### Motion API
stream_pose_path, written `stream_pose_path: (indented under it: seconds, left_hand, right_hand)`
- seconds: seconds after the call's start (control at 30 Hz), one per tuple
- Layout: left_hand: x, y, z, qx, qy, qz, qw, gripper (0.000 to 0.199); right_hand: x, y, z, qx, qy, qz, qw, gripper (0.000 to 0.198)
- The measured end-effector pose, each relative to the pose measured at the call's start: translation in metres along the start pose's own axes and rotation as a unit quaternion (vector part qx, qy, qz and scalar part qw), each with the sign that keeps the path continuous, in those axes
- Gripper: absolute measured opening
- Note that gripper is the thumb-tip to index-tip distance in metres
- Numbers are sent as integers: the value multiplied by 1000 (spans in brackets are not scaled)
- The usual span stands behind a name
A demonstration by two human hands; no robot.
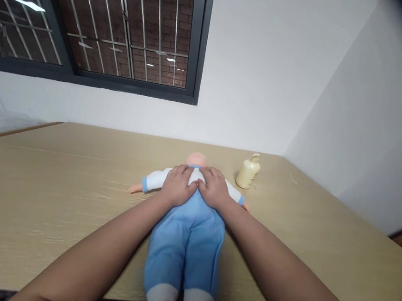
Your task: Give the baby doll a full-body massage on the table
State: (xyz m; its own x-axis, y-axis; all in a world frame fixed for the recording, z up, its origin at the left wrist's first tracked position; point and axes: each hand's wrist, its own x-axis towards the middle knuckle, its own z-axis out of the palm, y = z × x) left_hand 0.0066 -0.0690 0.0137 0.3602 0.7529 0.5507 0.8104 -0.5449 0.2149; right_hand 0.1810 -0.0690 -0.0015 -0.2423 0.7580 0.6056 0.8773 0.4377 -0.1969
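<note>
A baby doll (186, 230) in blue trousers and a white top with blue cuffs lies stretched out on the table, its head away from me and its arms spread. I cannot tell whether it lies face up or face down. My left hand (180, 185) rests flat on the left side of its upper body, fingers pointing toward the head. On the other side my right hand (212, 185) lies flat in the same way. The two thumbs nearly meet at the middle. The doll's feet reach the near table edge and are partly cut off by the frame.
A cream pump bottle (247, 172) stands on the wooden table (85, 178), right of the doll's head. Farther right lies a thin pale strand (293, 179). White walls and a barred window (129, 40) border the far side.
</note>
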Motion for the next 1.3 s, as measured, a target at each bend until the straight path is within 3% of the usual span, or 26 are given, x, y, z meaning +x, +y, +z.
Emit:
stream_pose_path:
  seconds: [0.3, 0.6, 0.73, 1.1, 1.2, 1.3]
  left_hand:
    - [10, -6, -4, -6, -64, 9, 998, 32]
    - [4, -7, 1, -12, -29, -5, 1000, 53]
    - [7, -9, -2, -20, -59, -2, 998, 48]
    - [10, -13, -3, -39, -60, 16, 997, 39]
    - [6, -14, 0, -59, -34, 6, 998, 38]
    - [0, -15, 0, -75, 38, 2, 996, 37]
  right_hand:
    - [12, 2, -8, 11, -100, 15, 995, 20]
    - [2, 5, 2, 11, -20, 21, 1000, 46]
    - [4, 3, 0, 13, -37, 25, 999, 44]
    - [9, 5, -6, 50, -71, 14, 996, 30]
    - [6, 6, -3, 59, -45, 11, 997, 31]
    - [1, 8, -4, 73, 23, 4, 997, 30]
